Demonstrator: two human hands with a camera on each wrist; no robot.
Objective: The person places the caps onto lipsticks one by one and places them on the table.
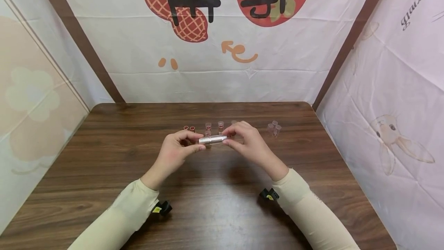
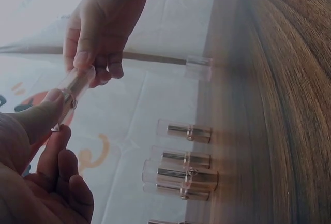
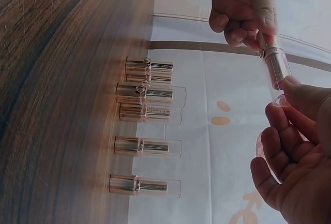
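Both hands hold one metallic lipstick tube [image 1: 212, 139] crosswise above the table. My left hand [image 1: 175, 149] pinches its base end between thumb and fingers. At the other end, my right hand [image 1: 248, 142] grips the clear cap [image 3: 280, 100] with thumb and forefinger. Through the cap's wall shows the shiny inner barrel [image 3: 278, 68]. Behind the hands, several more lipsticks stand upright in a row, among them a capped lipstick [image 3: 138, 147] and another capped lipstick [image 2: 187, 177] in the wrist views. The right hand partly covers the row in the head view.
Two tubes without clear caps [image 1: 189, 128] stand at the left end of the row. A cluster of three clear caps [image 1: 274, 128] stands to the right on the brown wood table [image 1: 208, 211]. Printed cloth [image 1: 222, 84] hangs behind the table.
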